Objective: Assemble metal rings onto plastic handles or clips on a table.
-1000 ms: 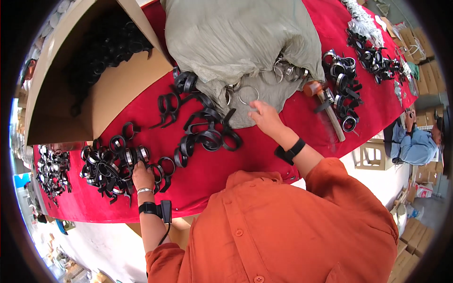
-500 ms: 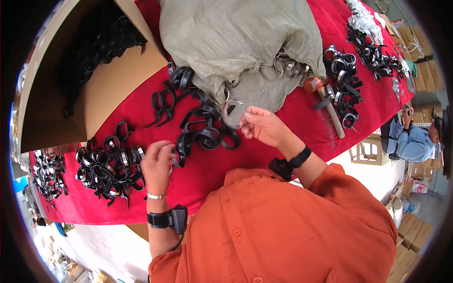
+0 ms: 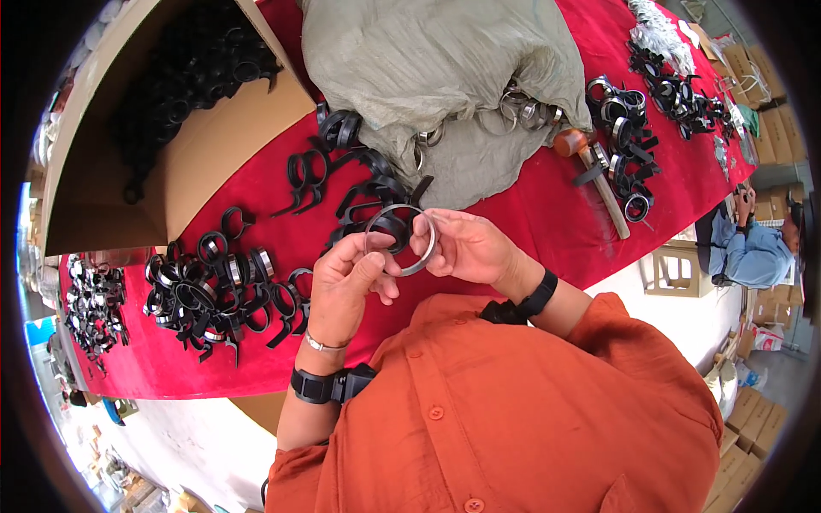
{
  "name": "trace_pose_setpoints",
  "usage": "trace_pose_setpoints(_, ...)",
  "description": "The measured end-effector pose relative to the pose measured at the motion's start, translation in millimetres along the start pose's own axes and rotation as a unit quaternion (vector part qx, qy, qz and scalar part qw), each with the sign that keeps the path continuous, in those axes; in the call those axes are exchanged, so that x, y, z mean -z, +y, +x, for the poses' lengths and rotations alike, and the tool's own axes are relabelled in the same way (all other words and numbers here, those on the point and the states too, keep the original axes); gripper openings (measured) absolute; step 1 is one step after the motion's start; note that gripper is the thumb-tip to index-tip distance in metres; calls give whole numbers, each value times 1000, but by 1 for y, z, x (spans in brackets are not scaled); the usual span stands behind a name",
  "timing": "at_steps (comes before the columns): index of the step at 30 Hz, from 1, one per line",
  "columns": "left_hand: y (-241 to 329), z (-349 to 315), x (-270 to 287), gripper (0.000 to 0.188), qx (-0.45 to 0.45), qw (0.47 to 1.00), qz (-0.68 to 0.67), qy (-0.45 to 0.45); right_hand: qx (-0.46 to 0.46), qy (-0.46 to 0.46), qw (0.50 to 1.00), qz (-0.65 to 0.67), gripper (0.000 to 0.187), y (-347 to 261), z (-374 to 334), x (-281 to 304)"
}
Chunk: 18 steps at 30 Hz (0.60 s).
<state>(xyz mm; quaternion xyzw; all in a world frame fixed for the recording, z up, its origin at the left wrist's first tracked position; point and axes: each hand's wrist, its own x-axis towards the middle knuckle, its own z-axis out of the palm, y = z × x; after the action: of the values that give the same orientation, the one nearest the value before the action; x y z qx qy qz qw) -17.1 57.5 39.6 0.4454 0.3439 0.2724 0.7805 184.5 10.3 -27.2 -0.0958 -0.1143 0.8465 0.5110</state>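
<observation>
A thin silver metal ring (image 3: 416, 268) is held up between my two hands, over the near part of the red-covered table. My left hand (image 3: 340, 280) pinches its left side between thumb and fingers. On the opposite side, the fingers of my right hand (image 3: 469, 246) close on the rim. Just behind the ring lie loose black ring-shaped parts with tails (image 3: 368, 190), partly hidden by it and my hands. A pile of black rings, some with silver bands (image 3: 201, 295), lies left of my left hand.
A tilted cardboard box (image 3: 227, 141) of black parts stands at the far left. A grey woven sack (image 3: 445, 64) with metal rings at its mouth lies ahead. To the right are a hammer (image 3: 603, 192) and more ring parts (image 3: 629, 128). Another person (image 3: 757, 248) is beyond the table.
My left hand has moved right and taken hold of the ring's left side. My right hand has brought the ring slightly nearer and to the left, away from the sack.
</observation>
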Motion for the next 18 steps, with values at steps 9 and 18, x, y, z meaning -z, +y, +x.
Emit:
trace_pose_setpoints(9,4,-16,6,23,-113,990,85,18,16,43,995,-93,22,10,1,-12)
trace_pose_setpoints(18,-64,-7,29,29,116,970,-211,38,7,95,958,-269,11,25,0,-18)
